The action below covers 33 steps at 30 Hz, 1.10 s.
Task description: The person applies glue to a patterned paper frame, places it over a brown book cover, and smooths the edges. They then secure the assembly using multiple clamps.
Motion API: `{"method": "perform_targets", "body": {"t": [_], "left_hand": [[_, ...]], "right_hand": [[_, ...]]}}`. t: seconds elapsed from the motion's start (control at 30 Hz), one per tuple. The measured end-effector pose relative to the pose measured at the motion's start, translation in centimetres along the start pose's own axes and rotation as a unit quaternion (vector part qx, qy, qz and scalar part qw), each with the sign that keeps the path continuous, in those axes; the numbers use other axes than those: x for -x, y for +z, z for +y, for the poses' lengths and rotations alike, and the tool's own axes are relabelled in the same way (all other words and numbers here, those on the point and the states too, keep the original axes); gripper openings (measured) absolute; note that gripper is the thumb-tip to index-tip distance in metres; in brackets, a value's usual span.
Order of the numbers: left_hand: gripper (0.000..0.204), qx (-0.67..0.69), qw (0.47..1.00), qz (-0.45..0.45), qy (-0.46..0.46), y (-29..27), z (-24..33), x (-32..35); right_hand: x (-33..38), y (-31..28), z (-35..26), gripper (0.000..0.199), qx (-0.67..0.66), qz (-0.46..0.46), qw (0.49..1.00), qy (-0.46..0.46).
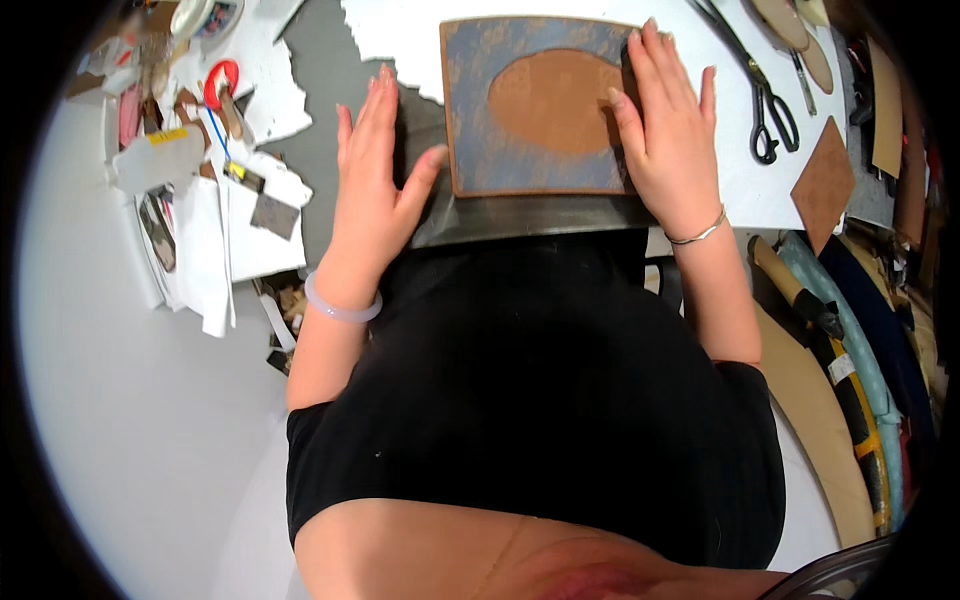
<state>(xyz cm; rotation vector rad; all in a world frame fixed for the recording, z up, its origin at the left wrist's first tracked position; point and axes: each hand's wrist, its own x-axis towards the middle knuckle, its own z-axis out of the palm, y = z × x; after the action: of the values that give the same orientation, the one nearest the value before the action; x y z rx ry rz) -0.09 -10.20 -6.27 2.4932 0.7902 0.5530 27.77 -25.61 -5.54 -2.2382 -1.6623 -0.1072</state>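
Note:
A flat rectangular panel [470, 130], blue-grey with brown blotches and brown edges, lies on the table in front of me. In its middle is a plain brown oval [550, 105]. My right hand [672, 130] rests along the panel's right side, fingers stretched out, thumb over the edge of the oval. My left hand [375, 165] lies flat on the dark grey table mat [340, 60], just left of the panel and apart from it. Its fingers point away from me, with the thumb spread toward the panel. Neither hand grips anything.
Black-handled scissors [770, 120] lie at right, near a brown diamond-shaped piece [825, 185]. On the left are a red ring-shaped item [221, 84], torn white sheets [270, 100] and a white tub [207, 17]. Rolls of material [840, 280] stand below the table's right side.

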Motion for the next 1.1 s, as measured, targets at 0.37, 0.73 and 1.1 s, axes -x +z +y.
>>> {"method": "perform_targets", "body": {"t": [0.37,0.73,1.1], "left_hand": [[0.054,0.026,0.996,-0.021,0.078,0.5,2.3,3.0],[0.042,-0.024,0.987,-0.034,0.152,0.6,2.1,1.9],[0.059,0.011,0.995,0.013,0.099,2.1,3.0,2.3]], "right_hand": [[2.0,1.2,-7.4,0.045,-0.163,-0.026,0.964,-0.209],[9.0,-2.5,2.8,0.040,-0.173,0.125,0.977,0.013],[10.4,-1.3,5.1,0.074,-0.229,0.086,0.969,-0.012]]}}
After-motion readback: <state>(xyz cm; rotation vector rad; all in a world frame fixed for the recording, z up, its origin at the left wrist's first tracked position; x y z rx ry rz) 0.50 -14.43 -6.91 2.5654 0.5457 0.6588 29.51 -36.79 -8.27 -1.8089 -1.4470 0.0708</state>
